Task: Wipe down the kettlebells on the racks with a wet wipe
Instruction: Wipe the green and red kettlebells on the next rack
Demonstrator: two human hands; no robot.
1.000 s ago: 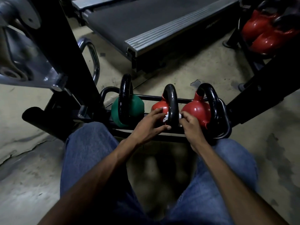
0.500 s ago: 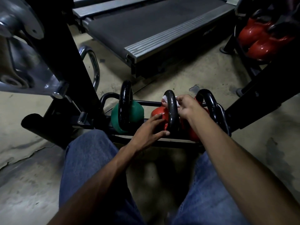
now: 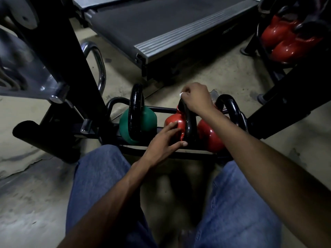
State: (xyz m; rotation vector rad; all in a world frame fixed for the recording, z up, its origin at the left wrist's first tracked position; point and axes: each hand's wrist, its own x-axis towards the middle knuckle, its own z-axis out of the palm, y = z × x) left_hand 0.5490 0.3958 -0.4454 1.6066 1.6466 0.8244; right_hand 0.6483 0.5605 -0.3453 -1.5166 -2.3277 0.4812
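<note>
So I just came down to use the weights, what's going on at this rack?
A person in jeans is down at the low floor rack, cleaning kettlebells. The right hand pinches a white wet wipe at the top of the middle red kettlebell, on its black handle. The left hand rests against its red body. The green kettlebell and the other red kettlebell on either side are untouched.

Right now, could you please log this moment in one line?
right hand: pinches wet wipe atop middle kettlebell handle | left hand: braces its red body | green kettlebell: untouched
</note>
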